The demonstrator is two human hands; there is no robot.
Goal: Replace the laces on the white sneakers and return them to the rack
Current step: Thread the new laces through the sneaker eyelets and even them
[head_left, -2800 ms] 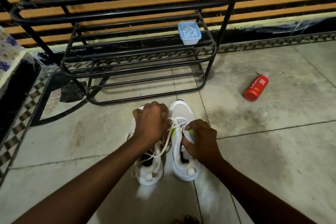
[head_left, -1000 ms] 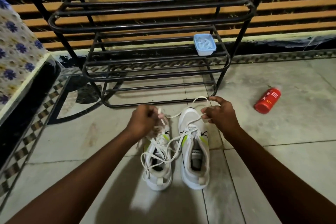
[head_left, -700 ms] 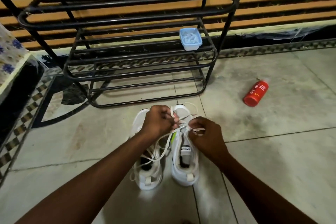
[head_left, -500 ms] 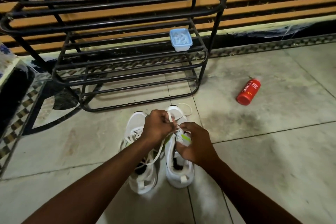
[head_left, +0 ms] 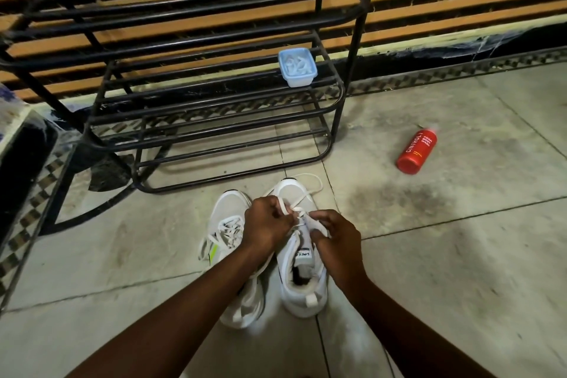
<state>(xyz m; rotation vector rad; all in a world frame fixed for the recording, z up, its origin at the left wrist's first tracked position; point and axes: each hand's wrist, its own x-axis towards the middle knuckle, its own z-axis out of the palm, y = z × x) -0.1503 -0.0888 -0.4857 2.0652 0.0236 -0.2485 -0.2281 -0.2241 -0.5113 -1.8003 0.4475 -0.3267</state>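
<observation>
Two white sneakers stand side by side on the floor tiles, toes toward the black metal rack (head_left: 214, 120). The left sneaker (head_left: 228, 224) has loose laces spilling over its side, and my forearm covers its heel. Over the tongue of the right sneaker (head_left: 302, 282), both hands work its white lace (head_left: 306, 193). My left hand (head_left: 267, 225) pinches one strand, fingers curled. My right hand (head_left: 336, 239) pinches the other strand near the eyelets. A loop of lace lies past the toe.
A small pale blue tub (head_left: 297, 67) of white bits sits on the rack's lower shelf at the right. A red bottle (head_left: 416, 152) lies on its side on the floor to the right. A dark cabinet edge (head_left: 18, 147) stands at the left.
A second ago my hands were spread apart, pulling the lace ends wide. They have come together over the right sneaker's tongue and stayed there, still pinching the lace.
</observation>
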